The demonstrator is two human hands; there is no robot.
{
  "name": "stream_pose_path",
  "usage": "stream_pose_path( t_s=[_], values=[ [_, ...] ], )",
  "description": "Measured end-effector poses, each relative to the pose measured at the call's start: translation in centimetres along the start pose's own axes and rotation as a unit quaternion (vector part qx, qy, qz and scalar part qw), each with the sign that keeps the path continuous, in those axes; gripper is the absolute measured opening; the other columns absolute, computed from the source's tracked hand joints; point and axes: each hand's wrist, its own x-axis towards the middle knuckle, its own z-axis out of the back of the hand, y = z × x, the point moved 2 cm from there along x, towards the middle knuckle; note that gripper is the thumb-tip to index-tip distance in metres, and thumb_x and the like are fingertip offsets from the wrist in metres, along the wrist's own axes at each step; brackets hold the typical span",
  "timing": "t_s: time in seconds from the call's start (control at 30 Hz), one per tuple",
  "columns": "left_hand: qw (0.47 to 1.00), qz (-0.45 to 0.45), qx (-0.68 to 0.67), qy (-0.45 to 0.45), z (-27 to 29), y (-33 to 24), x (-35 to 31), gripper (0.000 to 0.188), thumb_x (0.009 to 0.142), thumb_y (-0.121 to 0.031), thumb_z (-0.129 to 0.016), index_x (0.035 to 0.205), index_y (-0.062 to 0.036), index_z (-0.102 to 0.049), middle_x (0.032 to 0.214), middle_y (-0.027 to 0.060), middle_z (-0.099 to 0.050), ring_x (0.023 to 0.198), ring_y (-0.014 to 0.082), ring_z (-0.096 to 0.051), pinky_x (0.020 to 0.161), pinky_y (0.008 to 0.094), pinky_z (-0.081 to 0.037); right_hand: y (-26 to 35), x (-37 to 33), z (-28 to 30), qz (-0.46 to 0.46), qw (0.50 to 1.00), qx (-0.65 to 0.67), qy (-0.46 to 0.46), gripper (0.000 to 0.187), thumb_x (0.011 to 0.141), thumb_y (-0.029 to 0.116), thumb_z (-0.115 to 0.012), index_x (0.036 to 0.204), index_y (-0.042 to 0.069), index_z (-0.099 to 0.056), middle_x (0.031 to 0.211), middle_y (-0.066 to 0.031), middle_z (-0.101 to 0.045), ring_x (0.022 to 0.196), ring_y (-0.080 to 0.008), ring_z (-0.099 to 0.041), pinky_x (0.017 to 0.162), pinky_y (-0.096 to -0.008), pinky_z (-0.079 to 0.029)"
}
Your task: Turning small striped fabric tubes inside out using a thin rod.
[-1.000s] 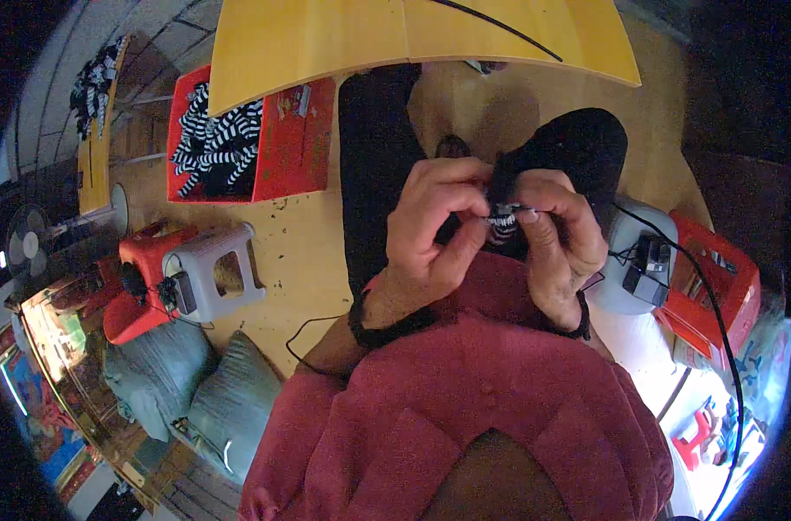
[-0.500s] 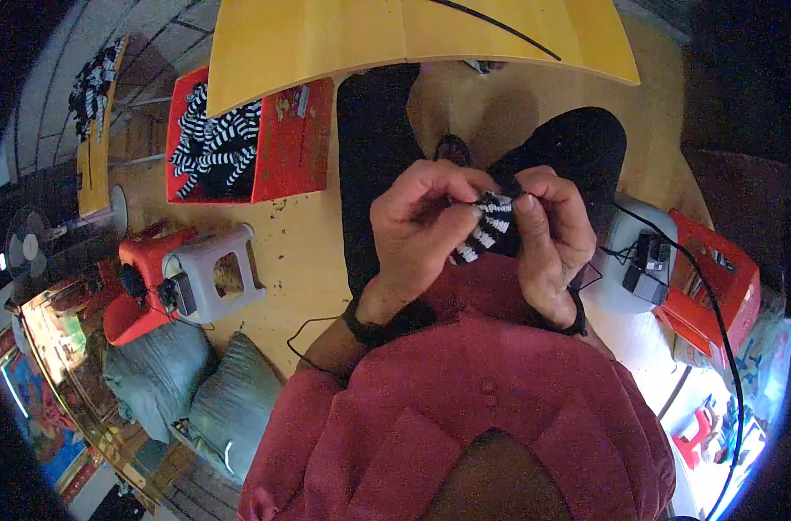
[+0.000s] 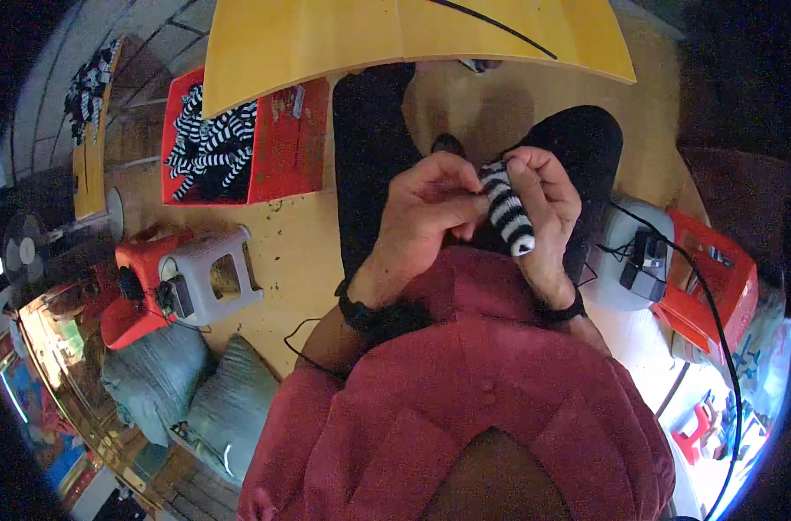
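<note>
A narrow black-and-white striped knitted tube (image 3: 509, 215) hangs at a slant between my hands, above my lap. Its rounded lower end shows a white tip and lies against the inner side of my right wrist. My right hand (image 3: 549, 195) pinches the upper end between thumb and fingers. From the other side, my left hand (image 3: 417, 217) is closed, with thumb and fingertips together at the tube's left edge; its exact hold there is partly hidden.
A yellow tabletop (image 3: 413, 35) juts in ahead of my knees. To the left stands a red box (image 3: 293, 156) of similar striped knitted pieces (image 3: 213, 135). Stools (image 3: 226, 269) flank me, the right one (image 3: 625, 260) bearing a black device with cables. Grey-green cushions (image 3: 234, 399) lie at left.
The bunched, folded knitted piece has straightened into a longer tube with its tip pointing down. My right hand has shifted slightly up and left, the left hand slightly right.
</note>
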Motion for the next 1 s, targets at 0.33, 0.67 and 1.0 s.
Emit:
stream_pose_path(
  t_s=[0.33,0.67,1.0],
  values=[
    [0.993,0.019,-0.117,0.003,-1.3,-0.5,-0.8,0.015,0.077,0.006,-0.060,0.086,-0.0045,-0.055,0.064,0.0021,-0.053,0.047,0.0083,-0.049,0.039,0.0203,-0.036,-0.3,-0.3,-0.2,0.087,0.992,-0.087,0.002,0.011,0.090,0.013,-0.055,0.091,0.002,-0.056,0.078,0.0022,-0.056,0.069,-0.0037,-0.049,0.062,-0.0180,-0.041],
    [0.965,0.059,-0.242,0.085,0.0,1.3,0.3,0.010,0.081,0.000,-0.052,0.089,-0.0053,-0.054,0.062,0.0034,-0.049,0.046,0.0114,-0.044,0.041,0.0252,-0.032,-1.3,0.9,0.1,-0.005,0.991,-0.099,0.092,0.010,0.086,0.003,-0.054,0.094,0.002,-0.060,0.085,-0.0006,-0.061,0.079,-0.0063,-0.054,0.071,-0.0208,-0.044],
    [0.965,0.051,-0.257,0.008,0.2,0.8,1.0,0.022,0.085,-0.004,-0.055,0.107,-0.0054,-0.057,0.083,0.0089,-0.063,0.069,0.0186,-0.063,0.056,0.0259,-0.050,-0.4,0.8,-1.1,-0.019,0.992,0.069,0.102,0.026,0.088,0.012,-0.055,0.112,0.002,-0.054,0.098,-0.0059,-0.062,0.083,-0.0104,-0.058,0.075,-0.0250,-0.047]
  ],
)
